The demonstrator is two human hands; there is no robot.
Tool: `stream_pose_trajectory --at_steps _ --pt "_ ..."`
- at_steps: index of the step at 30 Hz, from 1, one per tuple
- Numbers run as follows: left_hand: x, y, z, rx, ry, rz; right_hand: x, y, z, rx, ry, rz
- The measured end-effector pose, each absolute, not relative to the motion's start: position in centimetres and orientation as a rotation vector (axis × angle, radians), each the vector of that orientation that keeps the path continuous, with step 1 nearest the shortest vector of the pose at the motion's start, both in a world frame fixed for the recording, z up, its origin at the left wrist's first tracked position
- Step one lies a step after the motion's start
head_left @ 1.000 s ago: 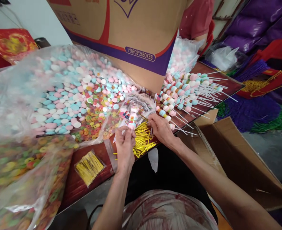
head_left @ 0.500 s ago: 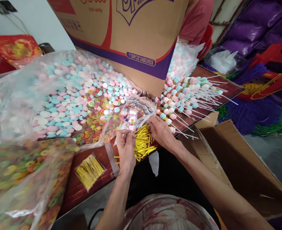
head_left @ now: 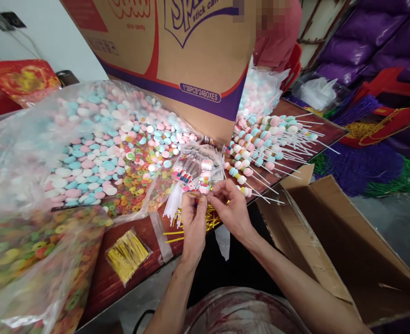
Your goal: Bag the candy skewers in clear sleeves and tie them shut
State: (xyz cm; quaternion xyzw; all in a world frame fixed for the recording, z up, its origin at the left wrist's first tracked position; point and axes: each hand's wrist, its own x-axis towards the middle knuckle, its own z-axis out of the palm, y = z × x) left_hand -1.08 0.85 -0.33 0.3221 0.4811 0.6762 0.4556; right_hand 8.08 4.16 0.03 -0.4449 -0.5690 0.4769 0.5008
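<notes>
My left hand (head_left: pixel 193 221) pinches the neck of a small clear bag holding a candy skewer (head_left: pixel 205 175), which stands up above my fingers. My right hand (head_left: pixel 230 205) is closed against the same spot, its fingertips meeting the left hand's, with a thin gold twist tie between them. Under both hands lies a loose heap of gold twist ties (head_left: pixel 210 218) on the red-brown table (head_left: pixel 140 241). A stack of printed clear bags (head_left: pixel 191 168) sits just behind the skewer.
Big plastic bags of pastel candy discs (head_left: pixel 86 139) and ring candies (head_left: pixel 27 260) fill the left. A packet of gold ties (head_left: pixel 126 254) lies near the edge. Finished skewers (head_left: pixel 271 139) pile up right of a large carton (head_left: pixel 177 51). An open carton (head_left: pixel 333 250) stands at right; a person in red (head_left: pixel 278 37) behind.
My right hand moved left from the gold tie heap to meet my left hand at the bag's neck. The bagged skewer shifted slightly to the right.
</notes>
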Motion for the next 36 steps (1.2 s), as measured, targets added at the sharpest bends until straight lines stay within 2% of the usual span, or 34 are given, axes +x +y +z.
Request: stream_pose_trajectory --at_steps 3,9,17,22,26,28,32,34,36 --pt "-1.0 1.0 -0.5 0.825 1.229 1.678 8.5 3.8 -0.1 -1.152 -1.447 1.061" --pt "-0.7 1.3 -0.4 0.807 1.222 1.658 10.0 3.7 -0.1 -1.120 -1.349 1.312" --pt "0.2 1.4 -0.4 0.640 1.103 1.589 10.2 3.6 -1.1 -1.070 -1.410 1.282" --pt "-0.5 1.4 1.1 0.328 0.819 1.287 11.5 3.5 -0.8 -0.927 -1.424 1.386" --pt "-0.9 1.1 2.0 0.247 0.681 1.066 13.1 3.7 0.4 -0.875 -1.673 1.268" --pt "-0.5 1.0 2.1 0.326 0.749 1.090 13.4 3.7 0.7 -0.885 -1.814 1.104" --pt "0.9 0.7 1.6 0.595 1.041 1.367 13.0 3.4 0.8 -0.990 -1.883 0.805" --pt "1.2 0.4 1.2 0.717 1.110 1.431 12.8 3.2 1.0 -1.075 -1.856 0.805" --pt "1.3 0.2 0.9 0.796 1.123 1.410 12.9 3.2 1.4 -1.132 -1.806 0.948"
